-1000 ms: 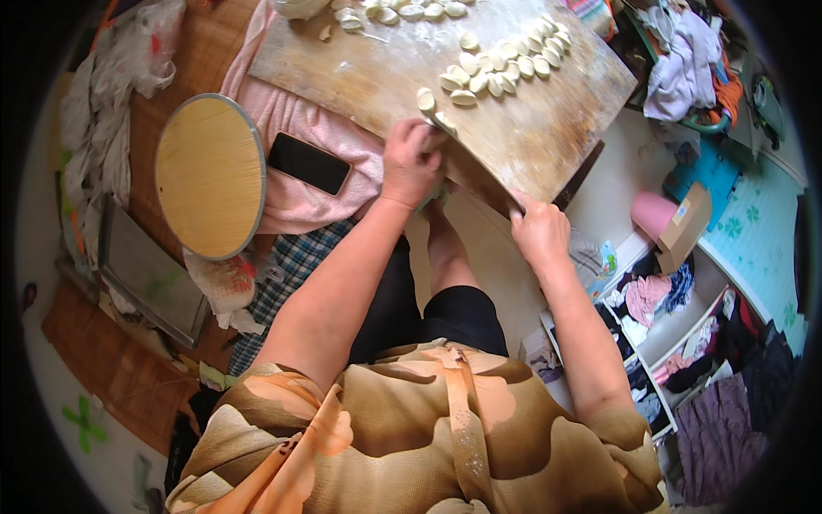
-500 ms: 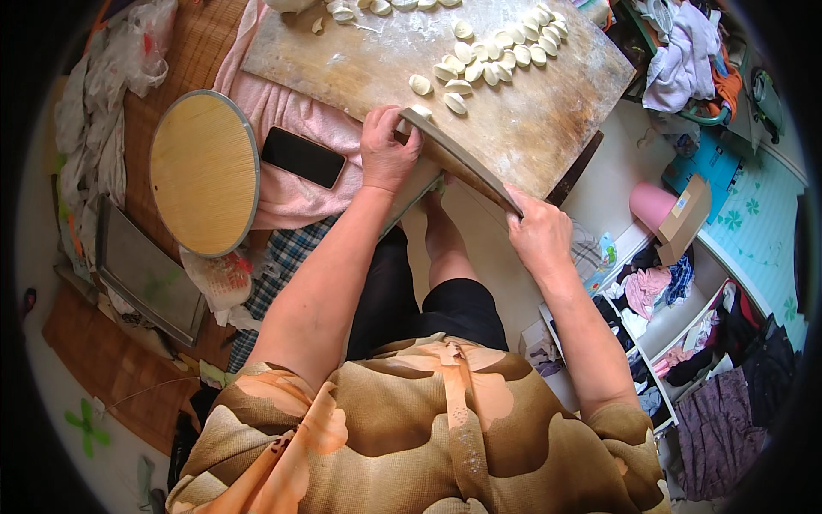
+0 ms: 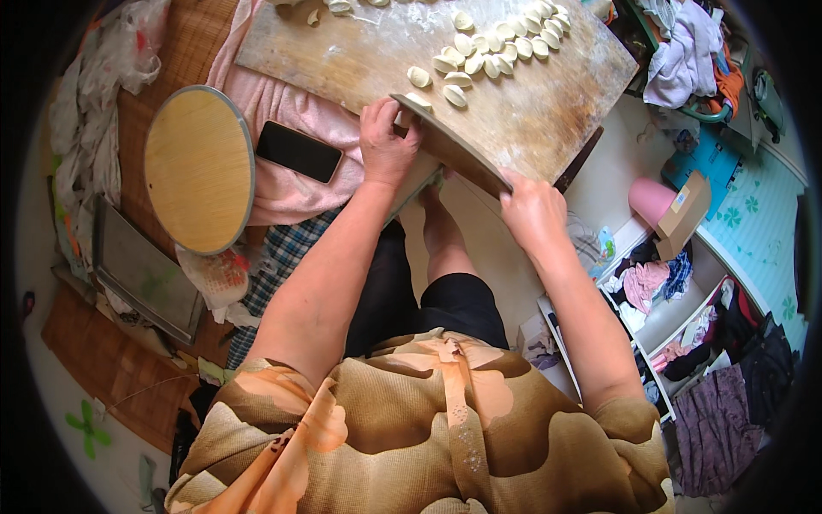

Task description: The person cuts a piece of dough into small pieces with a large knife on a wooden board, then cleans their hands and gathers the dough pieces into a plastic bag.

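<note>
A broad-bladed kitchen knife (image 3: 454, 147) slants over the near edge of a floured wooden board (image 3: 360, 60). At the knife's lower right end, my right hand (image 3: 533, 214) is closed around the handle. My left hand (image 3: 390, 141) is curled beside the blade's far left end, thumb and fingers bent toward each other; what they pinch is hidden. Just beyond the blade lies a cut dough piece (image 3: 418, 101), partly covered by it. Several more pale oval dough pieces (image 3: 495, 44) are spread farther back on the board.
Left of the board, a black phone (image 3: 298, 152) lies on a pink towel (image 3: 295, 201), next to a round wooden lid or board (image 3: 199, 171). A grey metal tray (image 3: 145, 270) is farther left. At right are a pink bin (image 3: 651, 201), a cardboard box (image 3: 685, 214) and drawers of clothes (image 3: 646, 287).
The knife's broad side shows more now, and its handle end has shifted slightly left with my right hand. My left hand stays near the blade's far end. The whole view has shifted slightly.
</note>
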